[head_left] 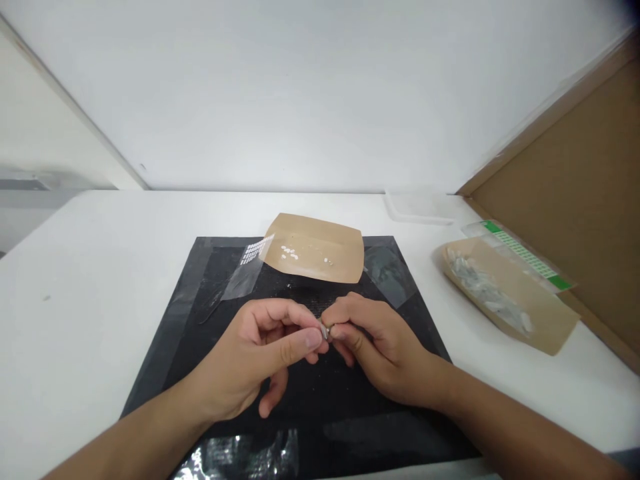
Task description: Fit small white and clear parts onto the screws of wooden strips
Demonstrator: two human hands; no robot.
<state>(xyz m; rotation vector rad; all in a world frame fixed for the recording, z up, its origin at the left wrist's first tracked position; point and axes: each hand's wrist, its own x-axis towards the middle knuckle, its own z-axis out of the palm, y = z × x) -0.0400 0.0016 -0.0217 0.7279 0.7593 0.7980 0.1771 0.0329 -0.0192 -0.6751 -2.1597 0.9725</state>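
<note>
Over the black mat (350, 427), my left hand (273, 347) pinches a small greyish piece (325, 331) between thumb and index finger. My right hand (377, 343) meets it from the right, its thumb and index finger closed at the same piece; fingertips hide much of it. Beyond the hands lies a brown paper tray (320, 233) with several tiny white bits (289, 251) on it. A clear sheet with rows of white marks (245, 273) overlaps the tray's left edge.
At right, a second brown tray (545, 320) holds many clear and whitish pieces (487, 293), beside a green-edged clear sheet (523, 257). A clear plastic lid or tray (420, 208) lies near the back wall. A brown board (575, 193) stands along the right side.
</note>
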